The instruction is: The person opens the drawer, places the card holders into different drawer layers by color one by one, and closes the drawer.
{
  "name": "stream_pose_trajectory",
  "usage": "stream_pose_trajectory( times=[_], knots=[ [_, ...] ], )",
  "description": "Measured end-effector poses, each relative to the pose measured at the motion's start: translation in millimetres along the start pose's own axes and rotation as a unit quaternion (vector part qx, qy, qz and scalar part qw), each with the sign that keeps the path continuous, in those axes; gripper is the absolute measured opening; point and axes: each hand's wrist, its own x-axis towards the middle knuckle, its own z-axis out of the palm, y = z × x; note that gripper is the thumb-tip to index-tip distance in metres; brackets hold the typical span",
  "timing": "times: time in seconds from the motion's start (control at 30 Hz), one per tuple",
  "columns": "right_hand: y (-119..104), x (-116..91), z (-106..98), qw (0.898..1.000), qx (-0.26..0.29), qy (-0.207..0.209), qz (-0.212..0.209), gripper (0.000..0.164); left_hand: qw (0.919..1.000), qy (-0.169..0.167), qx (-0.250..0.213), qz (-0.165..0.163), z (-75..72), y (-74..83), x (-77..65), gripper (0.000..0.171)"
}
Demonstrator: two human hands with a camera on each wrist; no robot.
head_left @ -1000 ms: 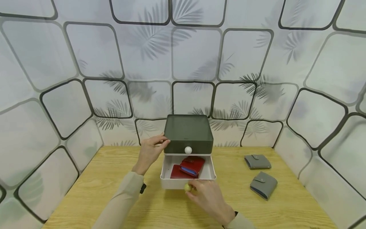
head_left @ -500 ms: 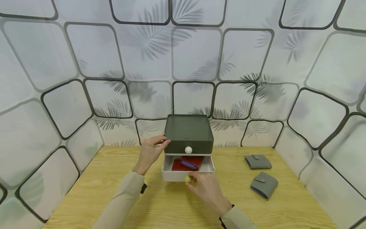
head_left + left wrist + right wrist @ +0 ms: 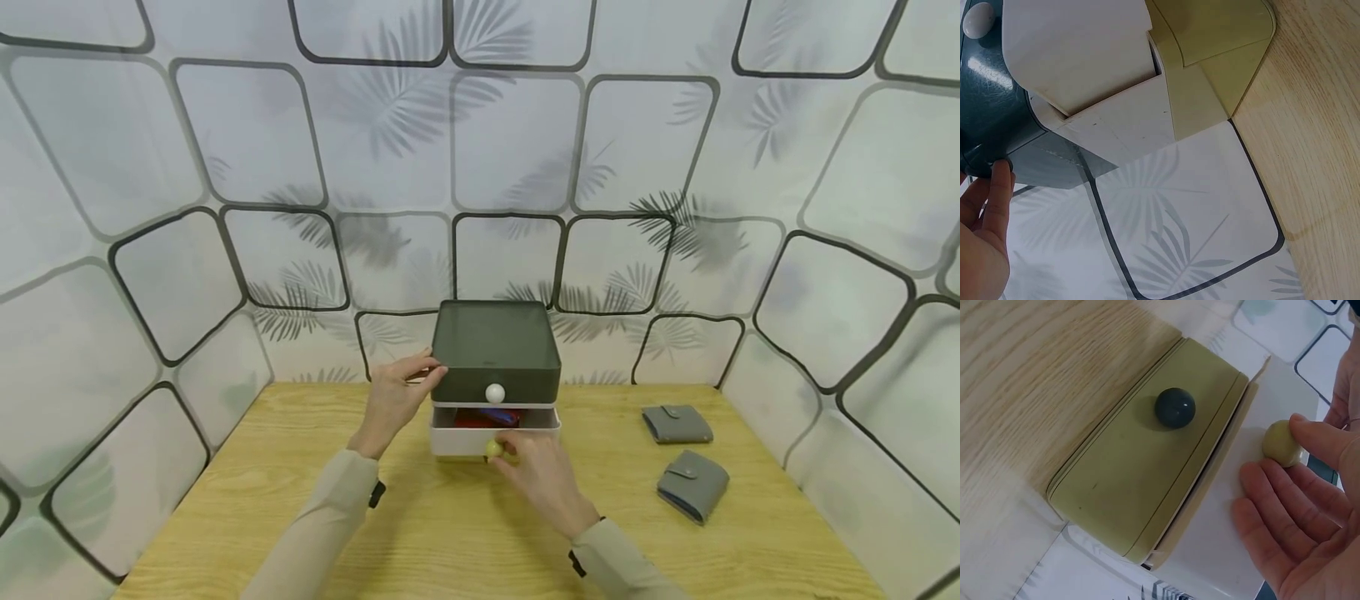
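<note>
A small drawer unit (image 3: 495,333) stands against the wall, with a dark green top tier, a white middle drawer (image 3: 459,440) and an olive bottom drawer (image 3: 1129,462). My left hand (image 3: 392,404) grips the front left corner of the dark green tier, thumb at the front. Thumb and fingers of my right hand (image 3: 543,477) pinch the yellow-green knob (image 3: 1280,442) on the white drawer, which is partly pulled out. Inside it lie red wallets (image 3: 471,419), one with a blue lining; only their front parts show under the tier above.
Two grey wallets (image 3: 677,423) lie on the wooden table (image 3: 300,500) to the right of the unit. A white knob (image 3: 495,393) sticks out from the top tier, a dark one (image 3: 1175,407) from the bottom drawer. Patterned wall covering (image 3: 510,150) closes off the back and sides.
My right hand has pushed the white drawer inward by its knob, so less of the red wallets shows. The left hand has stayed at the corner.
</note>
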Motion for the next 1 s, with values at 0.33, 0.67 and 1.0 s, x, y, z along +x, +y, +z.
stream_pose_trajectory(
  times=[0.33,0.67,1.0],
  knots=[
    [7.2,10.9,6.7,1.000,0.013,0.005,0.005,0.022,0.9999,0.010,-0.006,0.009,1.7,-0.7,0.3,0.011],
    [13.4,22.6,14.5,1.000,0.009,0.007,0.023,0.023,0.9995,0.021,-0.016,0.015,1.1,-0.4,0.8,0.009],
    [16.2,24.8,17.8,0.999,0.036,0.007,0.037,0.024,0.9997,0.011,-0.016,-0.016,2.7,1.0,-2.5,0.014]
  ],
)
